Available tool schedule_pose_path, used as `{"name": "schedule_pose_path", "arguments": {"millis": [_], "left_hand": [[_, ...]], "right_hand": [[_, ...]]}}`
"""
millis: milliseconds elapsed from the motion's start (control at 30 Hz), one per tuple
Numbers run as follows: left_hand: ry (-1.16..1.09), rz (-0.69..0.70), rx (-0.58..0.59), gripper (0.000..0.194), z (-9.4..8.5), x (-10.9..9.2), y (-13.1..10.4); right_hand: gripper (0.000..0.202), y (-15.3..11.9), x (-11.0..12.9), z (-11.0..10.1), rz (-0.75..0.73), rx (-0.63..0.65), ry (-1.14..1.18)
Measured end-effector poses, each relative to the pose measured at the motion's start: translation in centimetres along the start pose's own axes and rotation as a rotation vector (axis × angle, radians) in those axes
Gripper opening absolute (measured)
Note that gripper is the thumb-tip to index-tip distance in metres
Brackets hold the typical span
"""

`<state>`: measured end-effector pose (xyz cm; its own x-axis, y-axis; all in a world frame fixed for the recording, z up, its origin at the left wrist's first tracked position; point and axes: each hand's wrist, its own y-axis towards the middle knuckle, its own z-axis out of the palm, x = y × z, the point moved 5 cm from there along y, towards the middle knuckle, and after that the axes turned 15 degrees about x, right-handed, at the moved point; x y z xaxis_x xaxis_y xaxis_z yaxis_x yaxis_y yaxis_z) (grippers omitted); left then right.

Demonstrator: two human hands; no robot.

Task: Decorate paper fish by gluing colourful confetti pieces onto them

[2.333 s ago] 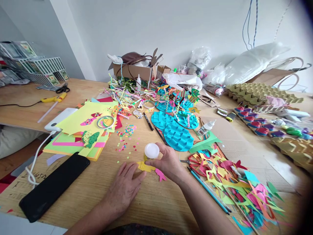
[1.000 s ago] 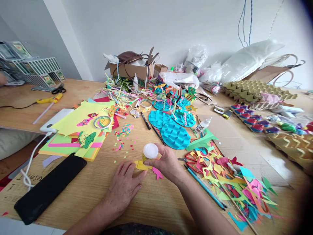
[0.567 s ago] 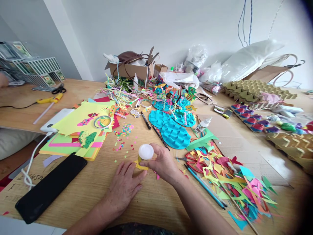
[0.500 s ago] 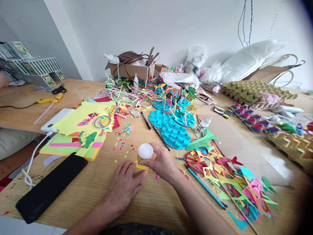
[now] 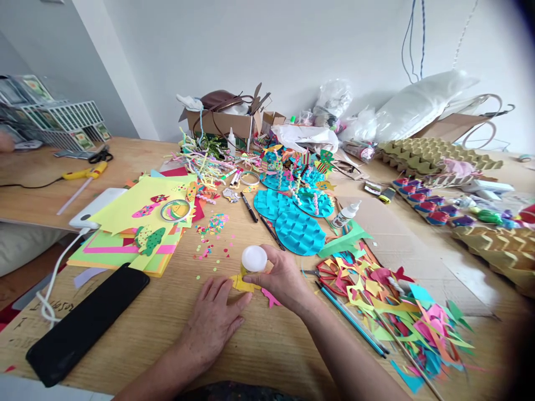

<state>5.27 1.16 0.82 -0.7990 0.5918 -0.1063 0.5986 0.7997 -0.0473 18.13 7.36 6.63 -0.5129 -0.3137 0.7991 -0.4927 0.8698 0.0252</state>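
In the head view my right hand is closed round a small container with a round white end facing up; its lower part is mostly hidden by my fingers. It stands over a yellow paper cutout on the table. My left hand lies flat with fingers stretched, the fingertips at the cutout's left edge. A pink paper cutout lies just under my right hand. Small paper dots are scattered beyond my hands.
Left are coloured paper sheets, a roll of tape and a black phone-like slab. Blue textured ovals, a glue bottle and paper scraps lie right. A glue gun is far left.
My right hand has shifted slightly right with the container, showing more of the yellow cutout and the pink one. My left hand has stayed in place.
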Motion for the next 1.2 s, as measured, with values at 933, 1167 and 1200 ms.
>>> {"name": "schedule_pose_path", "arguments": {"millis": [933,1167,1200], "left_hand": [[0.022,0.036,-0.047,0.033,0.2,0.4,-0.7],[0.046,0.036,-0.075,0.033,0.3,0.3,-0.7],[0.046,0.035,-0.073,0.033,0.3,0.3,-0.7]], "right_hand": [[0.018,-0.8,0.8,0.3,0.022,0.036,0.002],[0.018,-0.2,1.0,0.7,0.015,0.049,0.016],[0.018,-0.2,1.0,0.8,0.017,0.053,0.013]]}}
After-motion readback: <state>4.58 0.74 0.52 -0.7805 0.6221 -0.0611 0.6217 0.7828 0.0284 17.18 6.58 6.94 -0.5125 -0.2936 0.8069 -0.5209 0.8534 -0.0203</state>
